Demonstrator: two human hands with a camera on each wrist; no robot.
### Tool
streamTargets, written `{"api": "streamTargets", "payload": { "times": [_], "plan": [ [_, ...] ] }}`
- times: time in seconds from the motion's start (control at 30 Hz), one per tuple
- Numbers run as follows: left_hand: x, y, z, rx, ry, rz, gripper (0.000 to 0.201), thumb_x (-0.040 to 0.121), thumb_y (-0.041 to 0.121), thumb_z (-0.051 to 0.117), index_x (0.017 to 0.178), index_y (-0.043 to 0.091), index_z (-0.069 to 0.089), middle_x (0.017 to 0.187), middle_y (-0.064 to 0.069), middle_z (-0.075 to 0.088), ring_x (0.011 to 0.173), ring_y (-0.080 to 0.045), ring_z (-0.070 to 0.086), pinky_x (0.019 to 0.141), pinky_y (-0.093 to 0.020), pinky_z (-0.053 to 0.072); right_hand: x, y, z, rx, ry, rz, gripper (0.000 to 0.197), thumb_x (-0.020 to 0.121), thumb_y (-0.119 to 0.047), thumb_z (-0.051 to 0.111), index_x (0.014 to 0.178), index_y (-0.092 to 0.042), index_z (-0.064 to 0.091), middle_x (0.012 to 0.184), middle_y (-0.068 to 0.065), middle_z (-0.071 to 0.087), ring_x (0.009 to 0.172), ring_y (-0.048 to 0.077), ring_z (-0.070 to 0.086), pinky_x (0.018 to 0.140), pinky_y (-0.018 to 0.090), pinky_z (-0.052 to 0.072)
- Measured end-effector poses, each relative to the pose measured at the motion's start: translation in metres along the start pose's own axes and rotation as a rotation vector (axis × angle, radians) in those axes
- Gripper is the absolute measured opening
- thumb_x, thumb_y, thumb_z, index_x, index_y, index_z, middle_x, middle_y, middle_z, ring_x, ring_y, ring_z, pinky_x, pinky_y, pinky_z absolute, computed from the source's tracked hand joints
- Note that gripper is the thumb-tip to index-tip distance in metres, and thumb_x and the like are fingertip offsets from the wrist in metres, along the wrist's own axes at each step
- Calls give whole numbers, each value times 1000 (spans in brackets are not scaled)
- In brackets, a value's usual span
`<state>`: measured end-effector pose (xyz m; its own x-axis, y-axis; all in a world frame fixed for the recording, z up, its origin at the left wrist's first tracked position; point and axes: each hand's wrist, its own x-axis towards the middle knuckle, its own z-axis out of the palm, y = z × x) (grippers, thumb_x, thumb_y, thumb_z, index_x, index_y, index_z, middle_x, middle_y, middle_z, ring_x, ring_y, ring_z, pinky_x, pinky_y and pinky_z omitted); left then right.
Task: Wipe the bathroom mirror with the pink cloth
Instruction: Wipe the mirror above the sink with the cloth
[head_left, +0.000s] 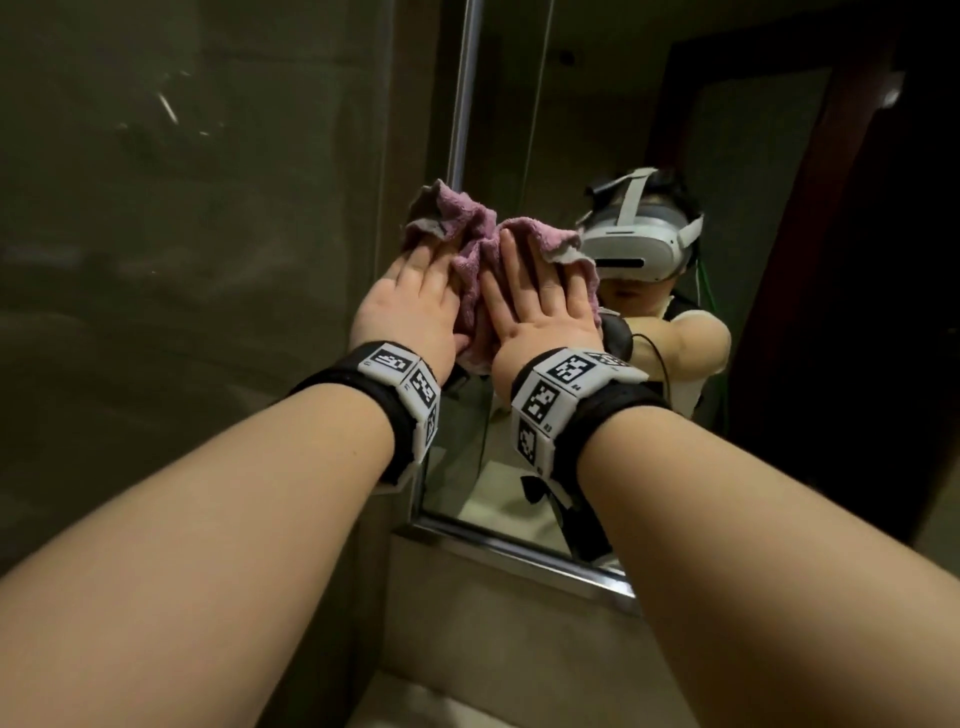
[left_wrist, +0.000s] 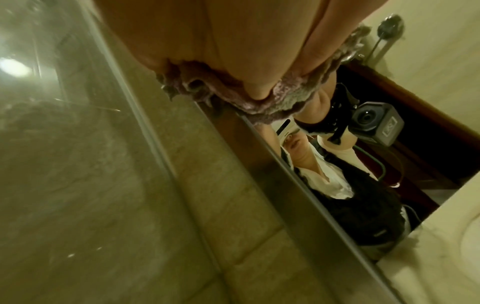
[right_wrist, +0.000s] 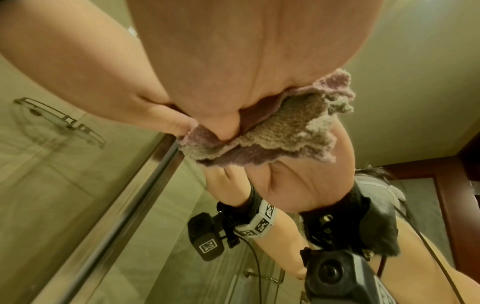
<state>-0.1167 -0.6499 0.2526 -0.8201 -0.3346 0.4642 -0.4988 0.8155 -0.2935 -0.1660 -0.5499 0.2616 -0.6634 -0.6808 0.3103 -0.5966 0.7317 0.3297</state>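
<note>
The pink cloth is bunched against the mirror close to its left metal edge. My left hand and right hand lie side by side on it, fingers straight, pressing it onto the glass. The left wrist view shows the left hand with the cloth under its fingertips. In the right wrist view the right hand presses the cloth, with the left hand beside it. Most of the cloth is hidden under the hands.
A glass shower partition stands just left of the mirror. A stone ledge runs under the mirror's bottom frame. A wire shelf hangs behind the glass. A basin rim lies at lower right.
</note>
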Motion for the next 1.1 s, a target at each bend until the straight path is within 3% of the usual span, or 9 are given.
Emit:
{"api": "streamTargets", "payload": {
  "times": [0.2, 0.3, 0.37, 0.43, 0.47, 0.77, 0.87, 1.0, 1.1],
  "plan": [
    [-24, 18, 42, -166, -3, -2, 51, 102, 29, 24, 149, 10, 16, 160, -6, 4, 147, -26, 0, 119, -36, 6, -15, -8, 44, -5, 40, -74, 77, 95, -36, 33, 145, -18, -22, 150, 6, -36, 140, 30, -29, 108, 44, -24],
    [-39, 28, 68, -219, -39, -2, 50, 102, 27, 24, 149, 11, 15, 160, -7, 5, 147, -26, 2, 119, -36, 8, -24, -16, 72, 40, 93, -129, 75, 93, -31, 31, 146, -20, -20, 141, 0, -42, 141, 29, -27, 92, 37, -42],
    [-47, 34, 80, -231, -70, -3, 50, 102, 30, 24, 148, 11, 17, 159, -7, 7, 147, -27, 3, 119, -36, 9, -28, -22, 88, 75, 99, -136, 67, 86, -35, 10, 142, -22, -25, 133, -2, -45, 137, 24, -32, 80, 33, -48],
    [-54, 38, 89, -244, -99, -9, 50, 102, 32, 25, 147, 12, 20, 158, -7, 9, 147, -27, 3, 118, -36, 10, -32, -27, 101, 93, 87, -131, 70, 66, -34, -13, 132, -25, -32, 128, -3, -50, 126, 19, -41, 80, 33, -48],
    [-57, 40, 93, -250, -107, -12, 49, 102, 32, 25, 146, 12, 22, 158, -7, 9, 147, -27, 3, 118, -36, 10, -34, -29, 107, 85, 83, -129, 69, 63, -31, -15, 130, -27, -32, 125, -3, -53, 122, 18, -44, 81, 33, -48],
    [-74, 52, 120, -281, -141, -24, 45, 101, 34, 28, 140, 12, 32, 157, -9, 14, 147, -27, 5, 118, -35, 11, -45, -36, 136, 18, 41, -158, 68, 96, -28, 25, 146, -20, -20, 132, -4, -42, 142, 26, -23, 81, 33, -44],
    [-81, 55, 126, -292, -151, -21, 45, 101, 36, 26, 138, 12, 35, 157, -9, 13, 146, -27, 6, 117, -35, 12, -48, -36, 140, -18, 33, -174, 65, 96, -26, 22, 147, -19, -18, 141, -4, -38, 143, 27, -22, 84, 34, -43],
    [-96, 63, 140, -279, -208, -1, 49, 101, 38, 24, 141, 11, 31, 157, -7, 14, 146, -27, 7, 117, -35, 13, -59, -35, 160, -61, 22, -247, 72, 78, -31, -10, 149, -19, -11, 153, -3, -26, 144, 26, -17, 84, 33, -46],
    [-100, 65, 146, -274, -191, 3, 56, 100, 41, 24, 146, 10, 23, 158, -6, 11, 146, -26, 5, 119, -35, 8, -60, -35, 175, -77, 31, -229, 58, 97, -33, 11, 149, -20, -12, 148, -6, -31, 144, 22, -20, 84, 33, -44]
  ]
}}
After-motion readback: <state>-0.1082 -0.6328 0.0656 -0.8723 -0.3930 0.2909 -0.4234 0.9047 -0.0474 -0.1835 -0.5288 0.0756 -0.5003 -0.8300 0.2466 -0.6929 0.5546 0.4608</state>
